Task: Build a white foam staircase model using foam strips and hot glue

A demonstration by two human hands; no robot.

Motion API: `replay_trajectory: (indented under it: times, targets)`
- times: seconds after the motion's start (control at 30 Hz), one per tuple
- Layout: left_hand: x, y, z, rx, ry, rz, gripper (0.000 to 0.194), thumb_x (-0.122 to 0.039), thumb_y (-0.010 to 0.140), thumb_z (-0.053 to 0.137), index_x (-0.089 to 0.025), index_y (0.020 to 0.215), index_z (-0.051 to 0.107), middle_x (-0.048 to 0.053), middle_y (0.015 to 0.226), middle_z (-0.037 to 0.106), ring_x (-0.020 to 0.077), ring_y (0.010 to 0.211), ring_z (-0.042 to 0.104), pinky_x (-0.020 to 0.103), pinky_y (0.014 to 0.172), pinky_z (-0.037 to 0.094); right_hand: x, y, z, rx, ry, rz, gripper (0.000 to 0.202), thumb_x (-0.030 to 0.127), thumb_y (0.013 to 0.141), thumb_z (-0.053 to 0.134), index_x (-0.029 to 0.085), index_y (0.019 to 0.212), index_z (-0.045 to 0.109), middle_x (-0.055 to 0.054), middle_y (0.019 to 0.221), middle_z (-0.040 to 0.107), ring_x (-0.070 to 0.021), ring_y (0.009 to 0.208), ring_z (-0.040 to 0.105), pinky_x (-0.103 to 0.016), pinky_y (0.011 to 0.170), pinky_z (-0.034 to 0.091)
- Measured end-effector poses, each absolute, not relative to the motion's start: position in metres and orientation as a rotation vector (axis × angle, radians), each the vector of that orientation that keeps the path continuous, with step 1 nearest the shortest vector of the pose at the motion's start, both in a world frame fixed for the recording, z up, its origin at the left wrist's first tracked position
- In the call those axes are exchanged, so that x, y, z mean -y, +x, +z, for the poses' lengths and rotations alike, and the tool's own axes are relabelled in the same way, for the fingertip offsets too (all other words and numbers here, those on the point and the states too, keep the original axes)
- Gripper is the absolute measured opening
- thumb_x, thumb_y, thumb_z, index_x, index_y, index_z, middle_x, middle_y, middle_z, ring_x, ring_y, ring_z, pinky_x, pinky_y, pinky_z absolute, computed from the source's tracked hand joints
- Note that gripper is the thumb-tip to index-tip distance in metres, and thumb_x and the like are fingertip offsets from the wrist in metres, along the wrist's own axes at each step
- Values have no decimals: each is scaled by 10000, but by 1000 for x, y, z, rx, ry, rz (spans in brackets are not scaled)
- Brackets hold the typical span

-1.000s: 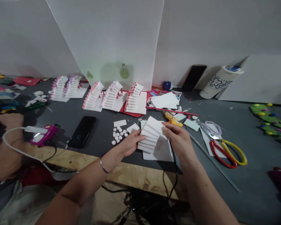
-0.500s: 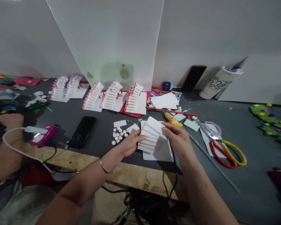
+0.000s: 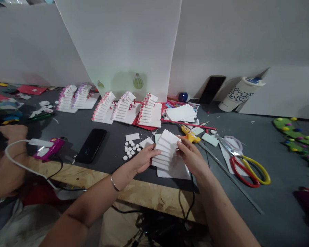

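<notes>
A small white model staircase (image 3: 164,151), its thin steps fanned in a curve, is held between my two hands. My left hand (image 3: 145,159) pinches its left edge between thumb and fingers; a metal bangle circles that wrist. At the upper right edge, my right hand (image 3: 189,154) has its thumb and fingers closed on the staircase. Beneath it lies a white board (image 3: 173,174), partly covered. Small white round pieces (image 3: 130,151) are scattered left of the staircase, near a white rectangular piece (image 3: 132,137).
Behind stand several decorated staircases (image 3: 147,109). A yellow-orange glue gun (image 3: 192,136), a metal ruler (image 3: 231,180) and scissors (image 3: 243,163) lie to the right. A black phone (image 3: 91,145) and another person's arm (image 3: 9,164) are left. A cup (image 3: 239,94) leans at the back.
My right hand has shifted slightly inward along the staircase's right edge, its fingers now lower behind it. The left hand keeps its hold. The view has tilted slightly.
</notes>
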State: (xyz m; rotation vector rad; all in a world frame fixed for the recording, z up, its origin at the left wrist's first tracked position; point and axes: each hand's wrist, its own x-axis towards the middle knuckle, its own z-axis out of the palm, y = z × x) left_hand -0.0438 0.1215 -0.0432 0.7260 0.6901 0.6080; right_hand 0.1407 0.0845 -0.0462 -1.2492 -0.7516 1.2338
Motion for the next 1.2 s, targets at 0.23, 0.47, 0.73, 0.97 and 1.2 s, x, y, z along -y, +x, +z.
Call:
replay_trajectory:
  times: [0.23, 0.47, 0.73, 0.97, 1.2]
  targets:
    - [-120, -44, -41, -688, 746, 598, 389, -245, 663, 785, -148, 1022, 673, 73, 913, 733, 191, 843, 652, 289, 774, 442, -85, 137, -46, 722, -1262, 1199, 450, 439, 646, 772, 258, 1049, 686, 33, 710, 550, -130, 641, 480, -263, 581, 385]
    - [-119, -44, -43, -705, 746, 575, 411, -258, 660, 786, -147, 1038, 670, 78, 922, 730, 196, 846, 651, 297, 778, 443, -86, 134, -40, 733, -1290, 1156, 514, 443, 609, 771, 246, 1074, 673, 59, 641, 465, -121, 594, 441, -261, 552, 364]
    - [-119, -43, -42, -708, 751, 580, 425, -269, 644, 798, -143, 1031, 674, 76, 909, 731, 197, 846, 652, 301, 792, 447, -85, 133, -38, 681, -1266, 1151, 558, 453, 607, 784, 251, 1110, 652, 43, 685, 508, -125, 635, 468, -248, 555, 408]
    - [-120, -44, -41, -684, 721, 571, 381, -231, 663, 787, -142, 1014, 671, 75, 882, 733, 191, 841, 658, 301, 810, 455, -85, 132, -41, 695, -1264, 1156, 580, 449, 601, 803, 251, 1123, 649, 74, 605, 464, -108, 568, 452, -250, 548, 400]
    - [-125, -47, -41, -664, 584, 650, 279, -183, 690, 753, -138, 951, 664, 66, 849, 729, 164, 751, 669, 268, 739, 489, -88, 148, -37, 521, -1116, 897, 405, 535, 695, 728, 245, 974, 679, -10, 882, 672, -126, 748, 592, -232, 595, 433]
